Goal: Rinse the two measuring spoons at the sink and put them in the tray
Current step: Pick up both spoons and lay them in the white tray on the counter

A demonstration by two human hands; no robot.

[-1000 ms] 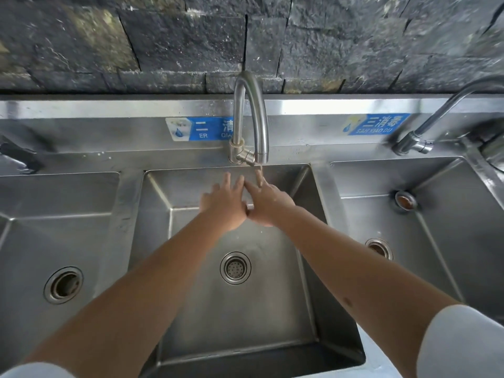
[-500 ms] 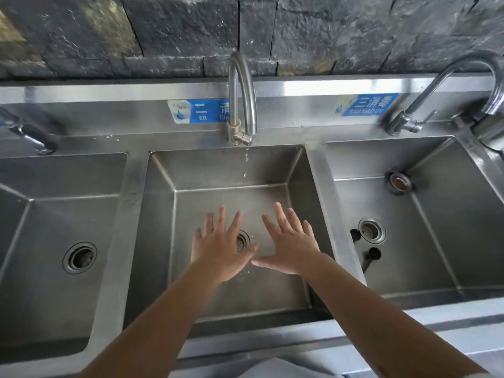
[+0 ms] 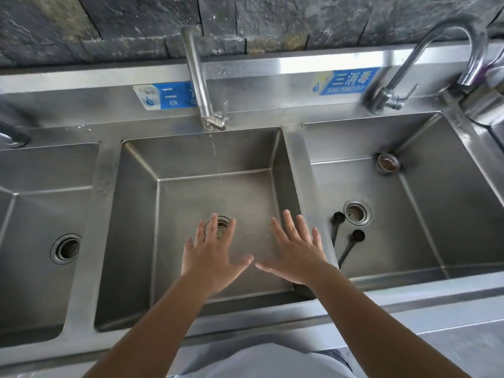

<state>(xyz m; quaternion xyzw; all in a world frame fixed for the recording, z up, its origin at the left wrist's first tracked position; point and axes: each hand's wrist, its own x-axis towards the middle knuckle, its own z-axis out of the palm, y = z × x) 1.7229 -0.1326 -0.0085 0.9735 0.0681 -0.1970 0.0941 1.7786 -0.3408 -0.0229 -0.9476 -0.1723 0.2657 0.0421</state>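
Two black measuring spoons lie on the floor of the right basin (image 3: 463,214), bowls toward the drain: one spoon (image 3: 336,226) at the left, the other spoon (image 3: 351,245) just right of it. My left hand (image 3: 211,255) hovers flat over the middle basin (image 3: 191,159), fingers spread, holding nothing. My right hand (image 3: 298,251) is also spread and empty, over the middle basin's right side, next to the divider and apart from the spoons. A thin trickle falls from the middle tap (image 3: 203,85). No tray is in view.
Three steel basins sit side by side, with the left basin (image 3: 41,200) partly in view. A curved tap (image 3: 425,58) stands behind the right basin. Drains (image 3: 357,212) mark each floor. A dark stone wall rises behind. The counter's front edge runs below my arms.
My hands have drawn back from under the middle tap, parted and spread open over the basin. The view has shifted back and right, bringing the two spoons into sight.
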